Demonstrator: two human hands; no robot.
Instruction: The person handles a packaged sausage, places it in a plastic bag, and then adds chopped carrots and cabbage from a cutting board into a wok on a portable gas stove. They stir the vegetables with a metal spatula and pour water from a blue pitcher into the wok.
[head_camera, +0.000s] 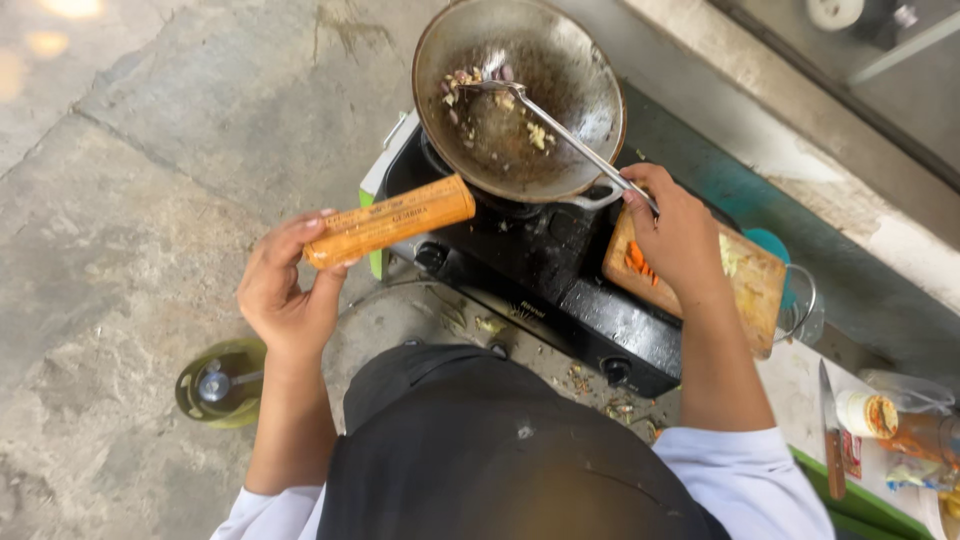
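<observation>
My left hand (285, 290) holds a long orange packet (390, 220) by one end, level, to the left of the stove. My right hand (675, 235) grips the handle of a metal spatula (560, 125) whose blade rests in a dark wok (520, 95). Chopped bits of garlic and onion lie in the wok's bottom. The wok sits on a black gas stove (540, 290).
A wooden cutting board (755, 290) with orange and pale vegetable pieces lies under my right wrist. A knife (830, 430), a jar (868, 414) and bags are at the right. A green bowl with a ladle (220, 385) stands on the stone floor.
</observation>
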